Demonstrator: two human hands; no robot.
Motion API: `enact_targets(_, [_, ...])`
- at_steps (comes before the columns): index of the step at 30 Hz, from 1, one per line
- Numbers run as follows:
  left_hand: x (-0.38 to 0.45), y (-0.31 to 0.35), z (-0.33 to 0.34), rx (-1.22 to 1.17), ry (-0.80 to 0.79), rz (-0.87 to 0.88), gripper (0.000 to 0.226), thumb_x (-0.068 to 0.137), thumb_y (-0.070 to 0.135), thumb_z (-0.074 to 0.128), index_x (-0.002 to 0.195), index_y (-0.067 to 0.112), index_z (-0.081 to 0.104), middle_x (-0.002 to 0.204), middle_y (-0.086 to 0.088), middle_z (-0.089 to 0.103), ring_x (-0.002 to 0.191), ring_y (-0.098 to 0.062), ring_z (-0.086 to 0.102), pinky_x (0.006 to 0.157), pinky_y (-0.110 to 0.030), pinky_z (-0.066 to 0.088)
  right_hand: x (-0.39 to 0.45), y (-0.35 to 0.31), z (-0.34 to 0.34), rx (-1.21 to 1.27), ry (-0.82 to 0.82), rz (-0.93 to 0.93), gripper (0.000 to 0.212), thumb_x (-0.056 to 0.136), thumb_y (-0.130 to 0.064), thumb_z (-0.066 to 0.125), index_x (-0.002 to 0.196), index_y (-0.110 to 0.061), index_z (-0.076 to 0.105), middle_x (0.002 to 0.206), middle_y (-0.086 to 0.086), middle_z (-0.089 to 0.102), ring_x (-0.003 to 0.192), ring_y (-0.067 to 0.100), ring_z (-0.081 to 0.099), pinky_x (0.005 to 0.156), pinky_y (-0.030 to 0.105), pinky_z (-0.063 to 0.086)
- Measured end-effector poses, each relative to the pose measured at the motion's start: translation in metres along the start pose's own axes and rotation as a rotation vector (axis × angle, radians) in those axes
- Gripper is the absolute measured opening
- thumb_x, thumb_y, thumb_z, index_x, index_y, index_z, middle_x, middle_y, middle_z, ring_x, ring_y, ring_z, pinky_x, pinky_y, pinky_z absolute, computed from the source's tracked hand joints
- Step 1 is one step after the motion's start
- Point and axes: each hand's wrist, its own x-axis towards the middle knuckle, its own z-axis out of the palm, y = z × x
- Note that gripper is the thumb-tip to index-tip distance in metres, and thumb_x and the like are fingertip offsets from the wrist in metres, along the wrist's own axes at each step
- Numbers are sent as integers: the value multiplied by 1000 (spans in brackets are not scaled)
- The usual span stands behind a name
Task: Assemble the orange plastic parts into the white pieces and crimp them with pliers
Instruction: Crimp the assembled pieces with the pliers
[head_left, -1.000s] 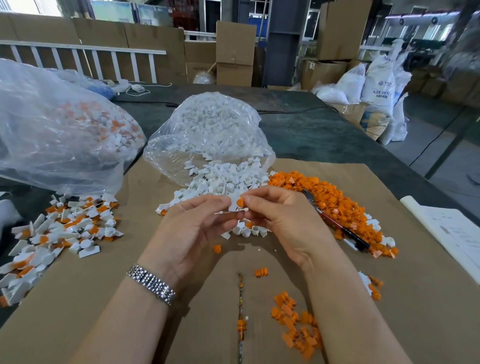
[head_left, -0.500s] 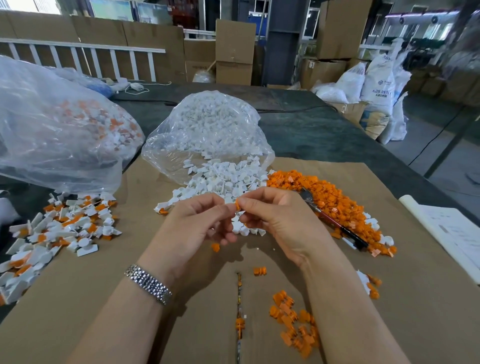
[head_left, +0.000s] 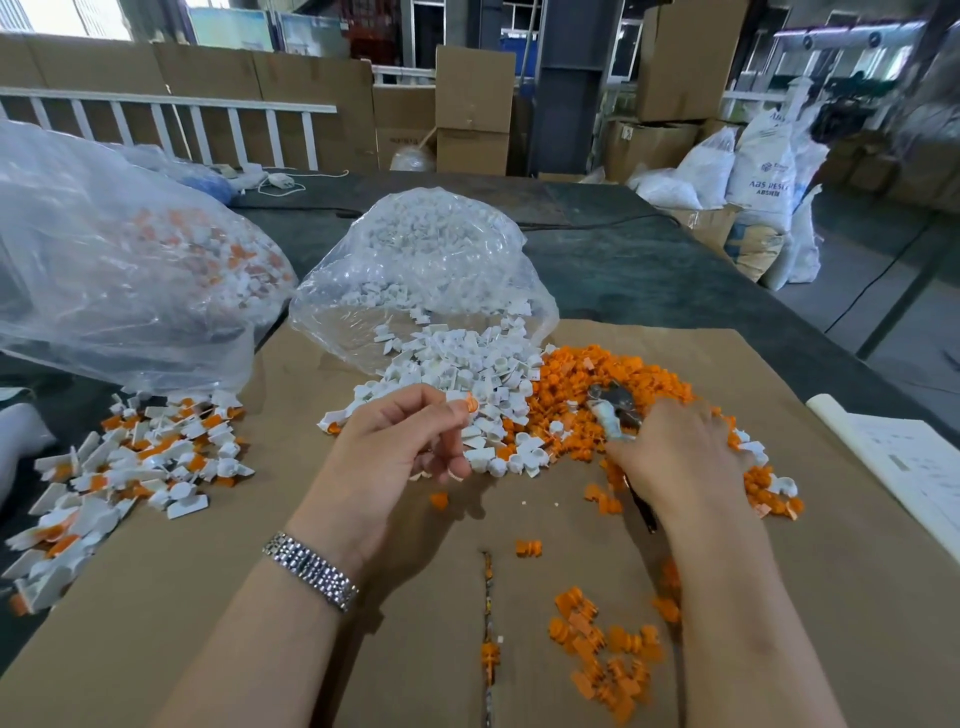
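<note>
Left hand (head_left: 395, 452): pinches an assembled piece (head_left: 466, 402), white with orange insert, raised over the white pieces (head_left: 467, 374)
Right hand (head_left: 675, 457): lies over the pliers (head_left: 615, 410) on the orange parts (head_left: 597, 374); grip unclear, I cannot tell
Bench (head_left: 649, 270): cardboard sheet (head_left: 208, 597) under everything; finished pile (head_left: 130, 467) far left

Bare cardboard (head_left: 260, 597) lies open between the assembled pile (head_left: 130, 467) and loose orange parts (head_left: 602, 649).
</note>
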Motion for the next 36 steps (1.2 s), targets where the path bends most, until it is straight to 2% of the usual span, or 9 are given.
enact_targets(10, [5, -3, -2, -47, 49, 4, 22, 93, 18, 69, 71, 16, 68, 71, -9, 63, 63, -21, 65, 54, -22, 49, 7, 2, 4, -1, -19, 19, 42, 90, -43, 63, 105, -3, 64, 114, 22, 60, 108, 40, 56, 95, 53, 49])
enact_targets(16, [7, -5, -4, -64, 63, -7, 20, 91, 23, 72, 75, 13, 67, 73, -9, 62, 63, -20, 65, 54, -22, 50, 12, 3, 11, -42, -32, 13, 28, 96, -29, 60, 114, -7, 61, 116, 18, 58, 110, 37, 55, 99, 54, 45])
enact_targets(18, [7, -5, -4, -68, 68, -12, 19, 90, 24, 73, 76, 12, 67, 74, -9, 62, 64, -21, 65, 55, -23, 50, 12, 4, 8, 18, -2, -40, 19, 99, -27, 54, 101, -9, 60, 106, 15, 61, 99, 33, 59, 91, 49, 49])
enact_targets(20, [8, -5, -5, -100, 76, -19, 18, 90, 24, 74, 79, 11, 67, 74, -9, 62, 65, -23, 64, 56, -24, 50, 10, 2, 0, 171, 10, -122, 20, 101, -25, 50, 86, -13, 55, 86, 10, 61, 76, 24, 59, 68, 37, 49])
enact_targets(22, [8, -5, -5, -139, 80, -11, 19, 91, 23, 73, 82, 9, 65, 75, -9, 60, 66, -23, 63, 57, -25, 48, 0, -3, -13, 439, -92, -199, 19, 102, -21, 49, 88, -15, 60, 79, 8, 64, 67, 21, 62, 60, 33, 51])
enact_targets(24, [7, -5, -3, -166, 87, 3, 18, 91, 22, 73, 84, 8, 64, 74, -10, 59, 66, -23, 61, 57, -25, 48, -14, -12, -22, 738, -361, -245, 17, 102, -10, 47, 104, -11, 64, 89, 10, 73, 79, 21, 74, 75, 36, 62])
enact_targets(27, [5, -3, 3, -249, 111, 14, 14, 91, 17, 73, 86, 8, 64, 70, -8, 57, 62, -20, 58, 56, -28, 46, -27, -21, -21, 750, -634, -359, 18, 102, -6, 46, 110, -6, 62, 91, 9, 77, 88, 22, 76, 86, 42, 61])
enact_targets(31, [3, 0, 6, -253, 145, 42, 12, 92, 11, 69, 85, 6, 62, 64, -7, 55, 58, -18, 57, 51, -22, 43, -41, -34, -15, 622, -687, -434, 16, 106, -23, 50, 102, -10, 58, 84, 5, 70, 79, 20, 74, 87, 48, 59])
enact_targets(36, [3, 3, 7, -159, 160, 68, 13, 93, 10, 67, 84, 4, 61, 61, -5, 54, 58, -18, 57, 48, -19, 41, -47, -39, -13, 535, -660, -489, 22, 107, -28, 48, 103, -8, 57, 87, 6, 68, 79, 20, 71, 79, 38, 59])
